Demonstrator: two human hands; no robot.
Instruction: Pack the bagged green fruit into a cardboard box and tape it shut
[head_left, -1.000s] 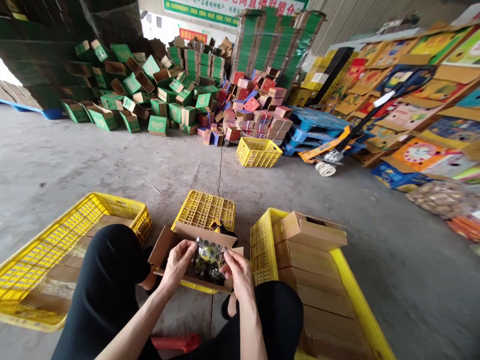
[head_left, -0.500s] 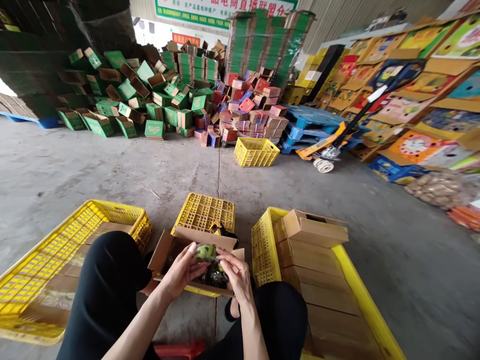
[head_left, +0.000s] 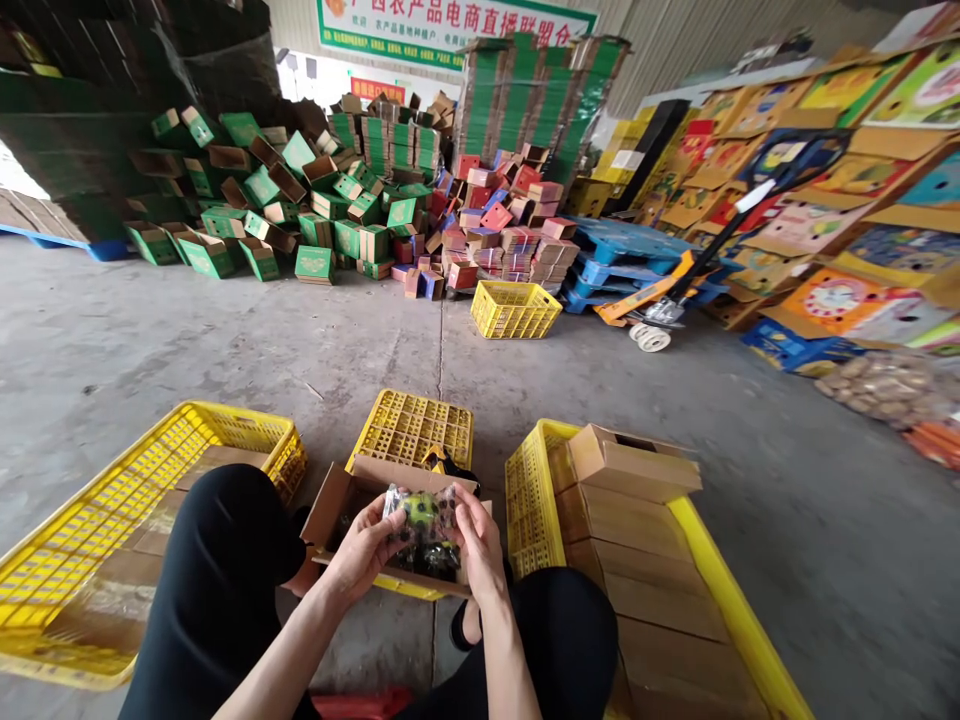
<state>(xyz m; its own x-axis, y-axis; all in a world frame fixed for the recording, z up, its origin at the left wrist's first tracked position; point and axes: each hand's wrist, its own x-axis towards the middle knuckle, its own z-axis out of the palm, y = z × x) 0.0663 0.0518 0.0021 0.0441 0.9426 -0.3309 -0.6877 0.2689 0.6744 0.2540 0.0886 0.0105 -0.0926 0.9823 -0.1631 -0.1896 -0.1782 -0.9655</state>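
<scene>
Above the open cardboard box (head_left: 330, 510) I hold a clear plastic bag with dark spots and a green fruit (head_left: 421, 510) inside. Its left end is pinched by my left hand (head_left: 366, 548). On the other end, the fingers of my right hand (head_left: 480, 545) are closed. More dark, shiny wrapped pieces (head_left: 435, 562) lie in the box, partly covered by my hands. Beneath the box is an upturned yellow crate (head_left: 420, 425). A black and yellow tool (head_left: 442, 460), perhaps a tape dispenser, rests on the crate behind the box.
Yellow crates with cardboard boxes stand at my left (head_left: 247, 425) and right (head_left: 529, 510). Another yellow crate (head_left: 516, 312) sits farther out on the concrete floor. Behind are heaped green boxes (head_left: 315, 262), blue pallets (head_left: 626, 245) and an orange pallet jack (head_left: 660, 300).
The bag is now stretched wider between my hands and raised slightly, so its spotted plastic shows on both sides of the fruit. The view has shifted slightly.
</scene>
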